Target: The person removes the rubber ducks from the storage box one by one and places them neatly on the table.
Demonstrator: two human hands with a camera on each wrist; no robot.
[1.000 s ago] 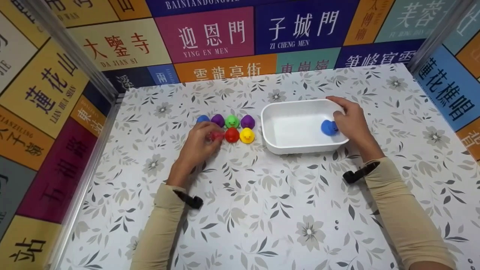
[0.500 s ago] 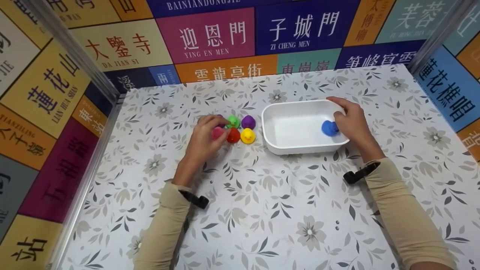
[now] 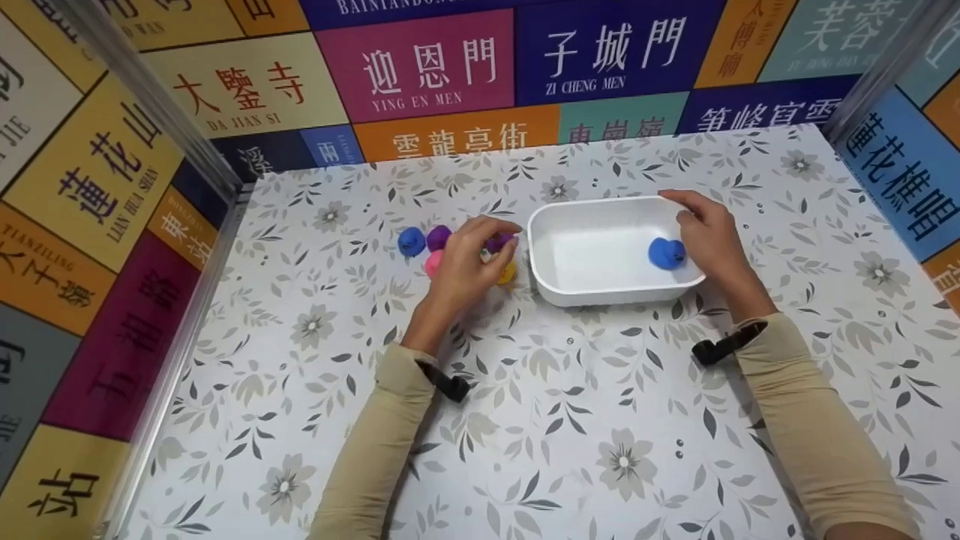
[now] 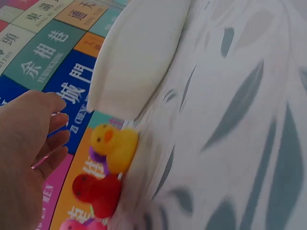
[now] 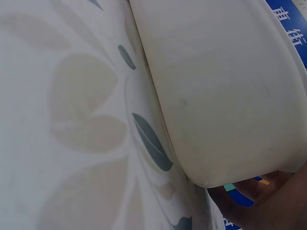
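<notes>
In the head view my left hand (image 3: 469, 259) hovers over a cluster of small toy ducks, fingers loosely bent. The left wrist view shows nothing in its grasp. Beneath and beside it are a yellow duck (image 4: 122, 148), a red duck (image 4: 103, 194), a pink duck (image 3: 433, 264) and a purple duck (image 3: 499, 241). The hand hides the green duck in the head view. My right hand (image 3: 712, 236) grips the right end of a white plastic tub (image 3: 615, 296), thumb over its rim. Inside the tub, near that thumb, lies a blue duck (image 3: 666, 253).
Another blue duck (image 3: 411, 241) and a second purple duck (image 3: 438, 238) stand at the cluster's left. A floral cloth (image 3: 525, 435) covers the table. Printed panels (image 3: 435, 67) wall off the back and sides.
My left hand has moved right from the pink duck, across the cluster toward the purple duck nearest the tub. The right hand keeps its grip on the tub.
</notes>
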